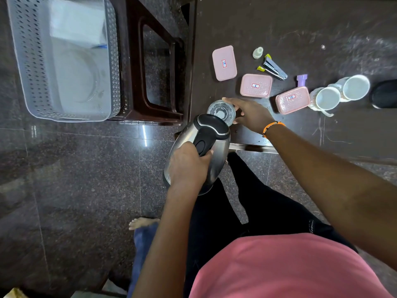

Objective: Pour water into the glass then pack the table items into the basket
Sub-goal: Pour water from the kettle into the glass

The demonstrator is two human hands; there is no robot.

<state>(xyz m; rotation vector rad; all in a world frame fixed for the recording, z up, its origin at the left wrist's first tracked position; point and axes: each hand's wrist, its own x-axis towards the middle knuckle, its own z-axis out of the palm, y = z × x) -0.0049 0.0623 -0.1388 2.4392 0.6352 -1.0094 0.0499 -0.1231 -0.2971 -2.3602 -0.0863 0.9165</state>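
A steel kettle [184, 147] with a black lid and handle is tilted toward a clear glass [220, 110] that stands near the table's front left corner. My left hand [189, 164] grips the kettle's handle. My right hand [250, 114] wraps the right side of the glass. Three pink lidded boxes [224, 63] [256, 85] [292, 100] lie on the dark table [300, 29]. The grey perforated basket [23, 61] sits at the upper left on a brown stool [137, 50].
Also on the table are a small clear bottle [257, 52], a stapler [275, 67], a purple cap piece [301, 80], two white mugs [326, 98] [355, 87] and a black round object [384, 93] at the right edge. The basket holds white items.
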